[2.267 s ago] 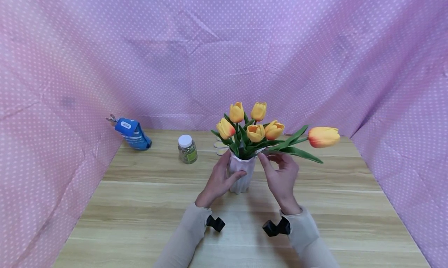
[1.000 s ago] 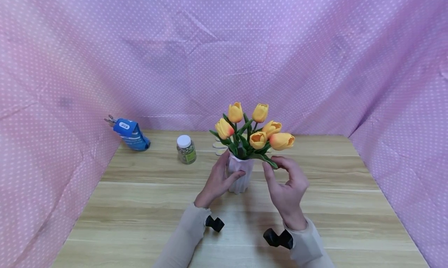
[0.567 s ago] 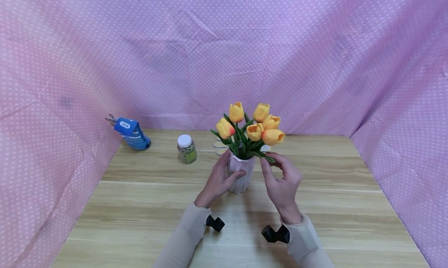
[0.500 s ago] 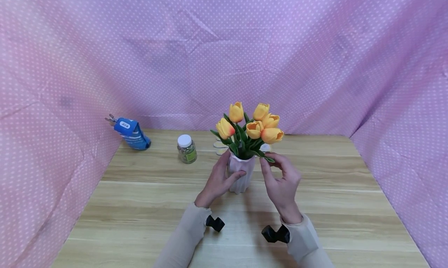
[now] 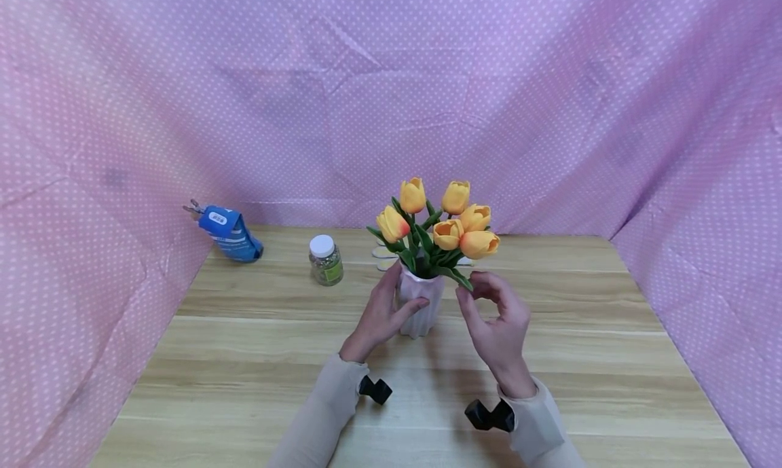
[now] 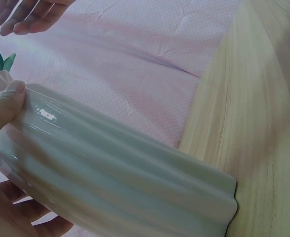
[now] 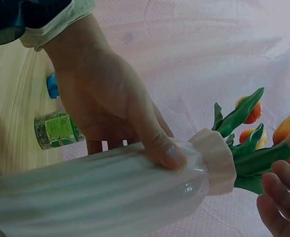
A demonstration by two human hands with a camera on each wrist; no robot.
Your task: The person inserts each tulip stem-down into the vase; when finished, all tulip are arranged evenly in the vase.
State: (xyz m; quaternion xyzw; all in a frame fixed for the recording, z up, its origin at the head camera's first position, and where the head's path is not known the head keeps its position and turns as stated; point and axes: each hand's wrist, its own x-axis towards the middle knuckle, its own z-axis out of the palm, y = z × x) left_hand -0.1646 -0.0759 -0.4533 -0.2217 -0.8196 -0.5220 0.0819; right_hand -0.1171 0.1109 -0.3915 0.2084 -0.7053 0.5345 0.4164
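Note:
A pale pink, ribbed vase [image 5: 421,305] stands upright on the table, holding several yellow-orange tulips [image 5: 412,196] with green leaves. My left hand [image 5: 380,318] grips it from the left, just below the scalloped rim. In the left wrist view, the thumb [image 6: 9,103] lies on one side of the vase and the fingers wrap the other. To the right of the vase, my right hand [image 5: 501,325] pinches the tip of a drooping tulip leaf [image 5: 455,276] between thumb and index finger. Its other fingers are loosely bent, seen at the edge of the right wrist view.
Left of the vase stands a clear jar [image 5: 326,261] with a white lid and green label. Farther left, near the pink dotted curtain [image 5: 366,101], leans a blue bag [image 5: 232,234] with a metal clip on top. Flat, pale-edged yellow pieces [image 5: 385,252] lie behind the vase.
A tulip that stuck far out to the right now stands in with the others. My right hand has shifted slightly right and down, bending the leaf. The left hand has kept its grip.

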